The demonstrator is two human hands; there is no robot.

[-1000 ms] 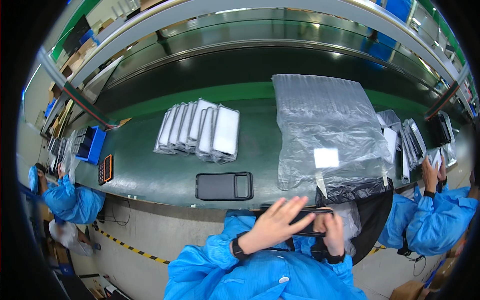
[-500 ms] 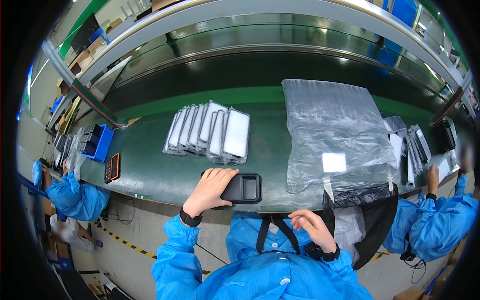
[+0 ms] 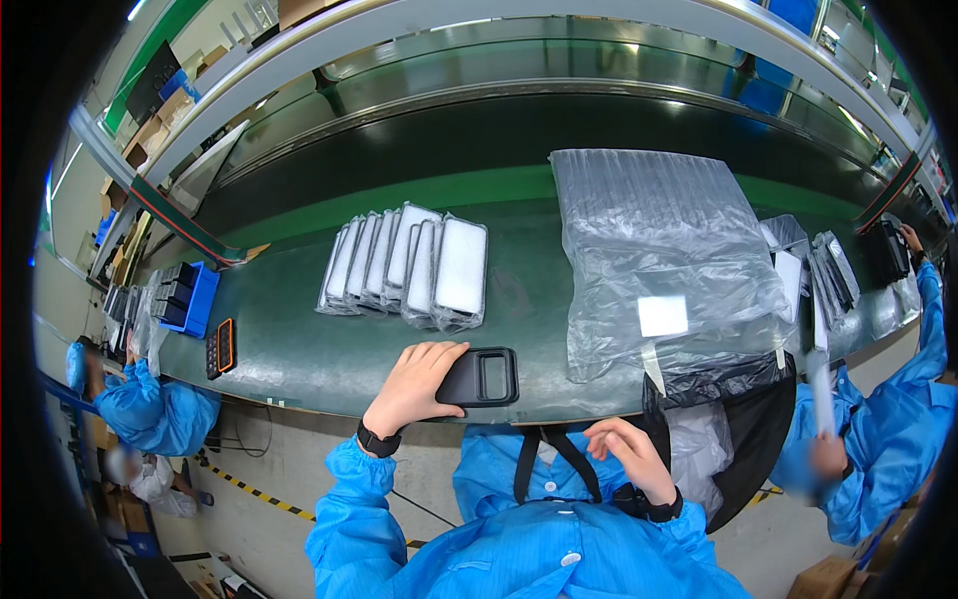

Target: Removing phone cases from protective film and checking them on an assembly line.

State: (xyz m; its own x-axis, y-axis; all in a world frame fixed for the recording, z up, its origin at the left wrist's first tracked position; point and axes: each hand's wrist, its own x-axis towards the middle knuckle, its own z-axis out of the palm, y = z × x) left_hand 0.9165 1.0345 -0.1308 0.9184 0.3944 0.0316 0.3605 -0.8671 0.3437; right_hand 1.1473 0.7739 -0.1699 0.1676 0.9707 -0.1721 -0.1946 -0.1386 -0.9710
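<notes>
A row of flat white items in clear plastic sleeves [image 3: 409,265] leans mid-tabletop [image 3: 299,354], a big clear bag of stacked sleeves [image 3: 659,240] with a white square label [image 3: 664,315] lies right, and cardboard boxes [image 3: 160,135] stand far left.

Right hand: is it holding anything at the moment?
No, the right hand is empty, fingers loosely curled in front of the chest, while the left hand rests on the black case.

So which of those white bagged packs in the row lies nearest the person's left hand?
The rightmost pack, the one fully showing on top; the left hand sits just below it on a dark case.
</notes>
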